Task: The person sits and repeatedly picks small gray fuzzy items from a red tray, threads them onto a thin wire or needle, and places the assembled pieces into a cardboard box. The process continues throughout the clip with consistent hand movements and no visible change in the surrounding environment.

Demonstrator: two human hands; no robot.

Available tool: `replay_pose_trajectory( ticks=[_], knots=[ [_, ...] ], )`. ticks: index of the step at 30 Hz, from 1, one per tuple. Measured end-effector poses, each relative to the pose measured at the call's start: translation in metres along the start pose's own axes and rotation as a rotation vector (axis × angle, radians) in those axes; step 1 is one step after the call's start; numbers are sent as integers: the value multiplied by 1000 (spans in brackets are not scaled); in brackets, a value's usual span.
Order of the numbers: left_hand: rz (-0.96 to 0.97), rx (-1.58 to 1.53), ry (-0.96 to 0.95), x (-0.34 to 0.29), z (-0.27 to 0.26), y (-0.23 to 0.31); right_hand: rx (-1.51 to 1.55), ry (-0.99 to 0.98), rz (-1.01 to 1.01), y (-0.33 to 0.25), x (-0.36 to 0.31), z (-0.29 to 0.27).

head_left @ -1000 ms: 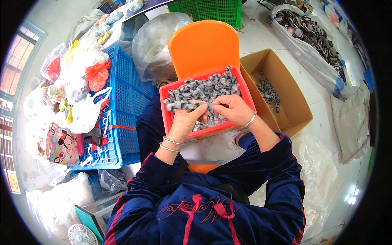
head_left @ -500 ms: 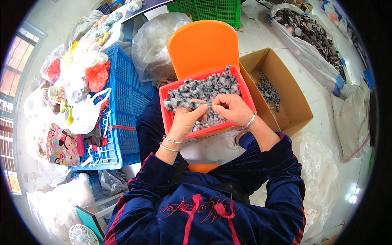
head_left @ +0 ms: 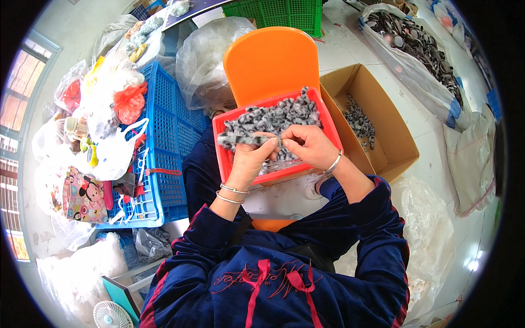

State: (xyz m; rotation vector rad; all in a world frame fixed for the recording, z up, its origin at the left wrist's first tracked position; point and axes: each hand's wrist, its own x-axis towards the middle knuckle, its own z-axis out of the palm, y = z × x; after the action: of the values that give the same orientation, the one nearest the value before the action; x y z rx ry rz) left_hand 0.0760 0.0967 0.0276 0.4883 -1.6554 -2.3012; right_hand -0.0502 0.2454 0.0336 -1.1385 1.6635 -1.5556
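Note:
A red tray [head_left: 221, 156] rests on my lap, heaped with several fuzzy grey and white pieces [head_left: 279, 116]. My left hand [head_left: 250, 159] holds a long fuzzy grey strip [head_left: 240, 140] lying level across the tray. My right hand [head_left: 306, 145] pinches the strip's right end, fingers closed on it. Both wrists carry thin bangles. Clear plastic shows in the tray under my hands.
An orange plastic chair [head_left: 270, 63] stands behind the tray. A brown cardboard box [head_left: 383, 126] with a few fuzzy pieces sits to the right. A blue crate [head_left: 164, 142] with filled bags is on the left; a green crate [head_left: 279, 13] at the back.
The grey strip between my hands has come out longer to the left. Both hands stay over the red tray in nearly the same place.

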Motion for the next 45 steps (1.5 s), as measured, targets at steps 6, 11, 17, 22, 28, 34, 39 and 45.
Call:
replay_pose_trajectory(
  ticks=[6,11,17,22,28,34,39,45],
  knots=[
    [79,157,106,0,10,-7,-221,115,-43,-3,-2,7],
    [408,417,196,-1,29,-25,-728,409,-205,6,0,21],
    [84,110,67,-1,19,-1,31,143,76,5,2,2],
    [-65,-362,-56,0,16,-2,370,-129,198,3,1,-1],
    [-160,-434,-32,-5,19,0,608,-95,303,-9,1,7],
    [-144,-473,-44,-4,26,-2,617,-113,278,9,0,5],
    [-143,-476,-26,-5,29,-4,509,-95,251,1,0,6],
    [-156,-438,-34,-8,33,0,429,-79,193,-2,-2,3]
  ],
)
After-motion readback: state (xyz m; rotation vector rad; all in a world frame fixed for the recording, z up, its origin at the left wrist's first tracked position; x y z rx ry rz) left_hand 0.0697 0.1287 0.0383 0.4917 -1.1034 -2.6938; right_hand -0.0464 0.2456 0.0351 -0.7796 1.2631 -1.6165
